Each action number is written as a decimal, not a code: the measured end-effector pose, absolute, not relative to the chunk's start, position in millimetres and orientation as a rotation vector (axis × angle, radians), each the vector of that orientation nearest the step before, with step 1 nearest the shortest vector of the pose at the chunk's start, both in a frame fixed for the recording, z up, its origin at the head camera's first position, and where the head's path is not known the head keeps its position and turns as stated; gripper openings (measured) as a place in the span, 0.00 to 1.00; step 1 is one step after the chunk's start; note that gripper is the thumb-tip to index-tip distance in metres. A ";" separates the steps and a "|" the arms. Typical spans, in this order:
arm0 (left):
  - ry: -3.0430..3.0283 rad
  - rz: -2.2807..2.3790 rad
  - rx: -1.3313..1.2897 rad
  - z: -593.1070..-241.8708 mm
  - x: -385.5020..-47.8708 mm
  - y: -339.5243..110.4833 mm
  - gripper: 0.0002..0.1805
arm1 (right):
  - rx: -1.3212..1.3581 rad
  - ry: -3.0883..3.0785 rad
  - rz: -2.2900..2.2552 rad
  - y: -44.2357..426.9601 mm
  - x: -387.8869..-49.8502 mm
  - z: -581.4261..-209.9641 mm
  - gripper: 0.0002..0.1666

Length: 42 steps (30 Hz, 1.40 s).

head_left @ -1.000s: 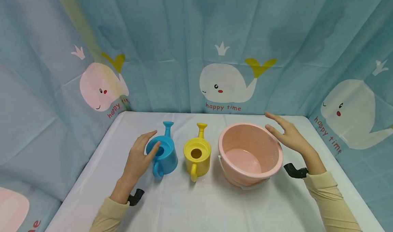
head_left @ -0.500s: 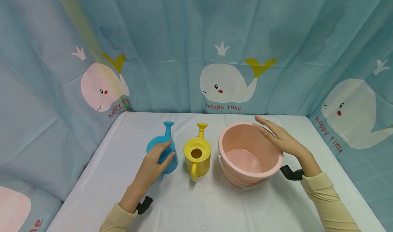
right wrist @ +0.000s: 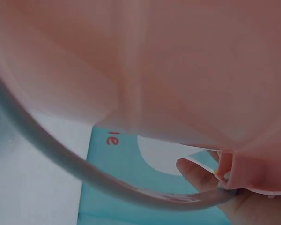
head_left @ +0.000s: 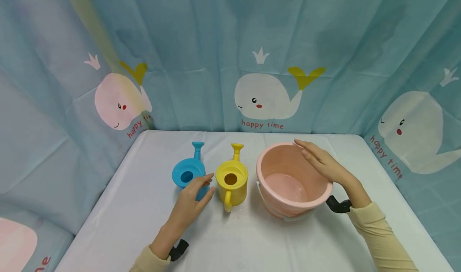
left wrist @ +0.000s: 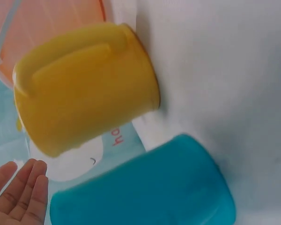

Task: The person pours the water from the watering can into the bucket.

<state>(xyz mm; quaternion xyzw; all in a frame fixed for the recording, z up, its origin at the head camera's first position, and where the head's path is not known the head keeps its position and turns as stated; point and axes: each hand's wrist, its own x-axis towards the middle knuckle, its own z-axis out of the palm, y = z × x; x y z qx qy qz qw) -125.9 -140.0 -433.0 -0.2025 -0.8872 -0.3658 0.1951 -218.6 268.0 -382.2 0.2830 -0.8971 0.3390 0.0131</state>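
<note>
On the white-covered bench (head_left: 237, 240) we see, from left to right, a blue watering can (head_left: 192, 166), a yellow watering can (head_left: 238, 190) and a pink bucket (head_left: 279, 160), all upright. The left hand (head_left: 188, 206) is open, its fingers loosely extended and holding nothing; it hangs over the near side of the blue can, hiding that can's handle from the head view. Its fingertips come just beside the yellow can, and we cannot tell whether they touch it. The right hand (head_left: 324, 163) is also open, laid along the right side of the bucket's rim with fingers fairly straight. The bucket's pale bail (head_left: 293, 219) hangs down at the front. Both cans point their spouts away from us, towards the curtain.

We can read "happy time" in red lettering (head_left: 263, 125) beneath the middle whale (head_left: 264, 96) on the blue curtain (head_left: 180, 32), and again, slanting, beneath the right whale (head_left: 412, 132). Under the left whale (head_left: 113, 102) a fold swallows the last letters. In the left wrist view we make out only "ha" below the yellow can, and in the right wrist view a lone "e" is clear
</note>
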 end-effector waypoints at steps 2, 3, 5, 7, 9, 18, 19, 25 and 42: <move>-2.488 -1.070 -0.555 -436.6 -124.8 -137.2 0.20 | 0.879 -2.787 1.063 267.7 -217.8 -382.6 0.26; -2.489 -1.095 -0.547 -438.5 -124.3 -135.7 0.19 | 0.874 -2.785 1.067 267.6 -217.3 -382.9 0.26; -2.494 -1.143 -0.528 -441.4 -123.3 -132.7 0.16 | 0.865 -2.782 1.074 267.7 -217.3 -383.5 0.26; -2.508 -1.174 -0.507 -445.1 -122.5 -129.5 0.15 | 0.856 -2.783 1.072 267.8 -217.7 -384.3 0.26; -2.523 -1.206 -0.494 -448.1 -121.9 -126.1 0.13 | 0.847 -2.783 1.069 267.9 -218.1 -385.7 0.26; -2.623 -1.351 -0.467 -457.0 -118.8 -108.9 0.15 | 0.821 -2.786 1.071 267.6 -218.6 -388.7 0.26; -2.627 -1.361 -0.466 -457.4 -118.7 -107.5 0.15 | 0.821 -2.784 1.073 267.2 -218.4 -388.4 0.26; -2.648 -1.395 -0.429 -460.0 -118.8 -101.5 0.13 | 0.806 -2.772 1.094 265.9 -217.5 -387.7 0.25; -2.567 -1.577 -0.291 -477.4 -119.3 -82.2 0.16 | 0.703 -2.747 1.178 259.8 -210.5 -379.4 0.24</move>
